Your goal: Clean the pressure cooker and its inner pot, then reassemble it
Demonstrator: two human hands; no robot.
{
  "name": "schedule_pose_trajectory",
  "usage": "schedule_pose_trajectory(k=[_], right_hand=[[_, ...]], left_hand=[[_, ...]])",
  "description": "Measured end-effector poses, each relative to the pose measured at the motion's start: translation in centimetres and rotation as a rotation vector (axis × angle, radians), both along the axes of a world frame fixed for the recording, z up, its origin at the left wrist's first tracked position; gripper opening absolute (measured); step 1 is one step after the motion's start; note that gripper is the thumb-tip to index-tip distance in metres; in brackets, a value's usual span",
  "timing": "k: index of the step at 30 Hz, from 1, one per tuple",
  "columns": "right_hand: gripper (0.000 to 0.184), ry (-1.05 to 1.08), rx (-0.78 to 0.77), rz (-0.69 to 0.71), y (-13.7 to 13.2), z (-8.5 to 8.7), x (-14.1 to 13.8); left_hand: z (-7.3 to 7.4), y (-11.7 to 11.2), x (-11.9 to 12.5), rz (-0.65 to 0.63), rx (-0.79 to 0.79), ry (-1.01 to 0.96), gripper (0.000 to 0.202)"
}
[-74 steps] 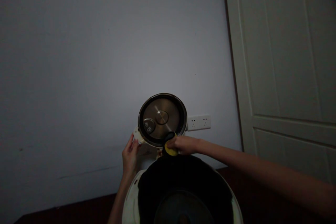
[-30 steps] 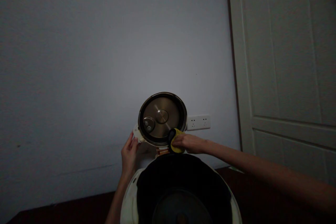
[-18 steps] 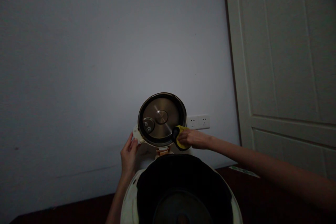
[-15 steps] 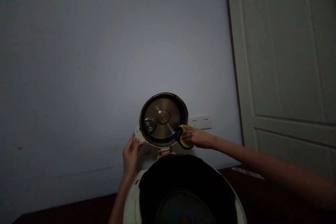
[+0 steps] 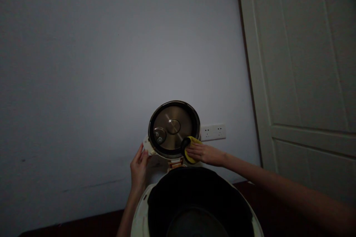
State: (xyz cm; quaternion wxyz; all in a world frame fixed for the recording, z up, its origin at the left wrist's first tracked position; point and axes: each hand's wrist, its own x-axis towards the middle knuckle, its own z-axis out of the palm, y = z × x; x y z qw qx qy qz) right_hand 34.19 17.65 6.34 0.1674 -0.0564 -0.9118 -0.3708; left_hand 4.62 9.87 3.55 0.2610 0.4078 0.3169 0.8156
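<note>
In the head view, the room is dim, and I can see a lid (image 5: 180, 114) tipped up on its hinge (image 5: 175, 164) behind the dark, open mouth of a pale cooker (image 5: 141, 214), its metal inner face turned to the person. The cooker stands at the bottom of the view, on what seems a dark red surface (image 5: 94, 226). The left hand (image 5: 139, 164) has its fingers closed on the white tab (image 5: 147, 146) at the lid's left edge. The right hand (image 5: 207, 153) comes in from the other side, fingers gripping a yellow-and-black cloth (image 5: 186, 146) at the lid's lower right rim, just above the cooker's mouth; whether the cloth presses hard I cannot tell. A socket plate (image 5: 213, 132) sits on the wall (image 5: 167, 44) just beside the lid, with a pale panelled door (image 5: 306, 63) to the right.

To my eye, the step in hand is working the cloth along the lid's rim. The next move calls for a steady left grip so the lid does not swing, and light pressure from the right fingers near the hinge
</note>
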Motion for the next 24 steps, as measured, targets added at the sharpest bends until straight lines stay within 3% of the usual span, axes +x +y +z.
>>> schedule_pose_trajectory(k=[2, 5, 13, 16, 19, 24], right_hand=[[0.038, -0.007, 0.038, -0.008, 0.7, 0.2, 0.4], [0.036, 0.024, 0.097, -0.067, 1.9, 1.8, 2.2], [0.029, 0.018, 0.213, -0.199, 2.1, 9.7, 3.8], [0.032, 0.096, 0.244, -0.27, 1.9, 11.7, 3.7], [0.031, 0.135, 0.23, -0.301, 1.8, 11.2, 3.5], [0.035, 0.153, 0.15, -0.356, 1.2, 5.8, 2.2]], left_hand=[[0.2, -0.2, 0.1, -0.001, -0.011, -0.012, 0.047], [0.3, -0.4, 0.1, -0.009, -0.021, -0.018, 0.047], [0.1, 0.1, -0.2, -0.022, -0.025, -0.015, 0.046], [0.1, 0.0, -0.3, -0.016, -0.031, -0.003, 0.046], [0.1, -0.2, -0.3, -0.007, -0.029, 0.018, 0.047], [-0.2, 0.0, -0.4, -0.012, -0.012, 0.03, 0.048]])
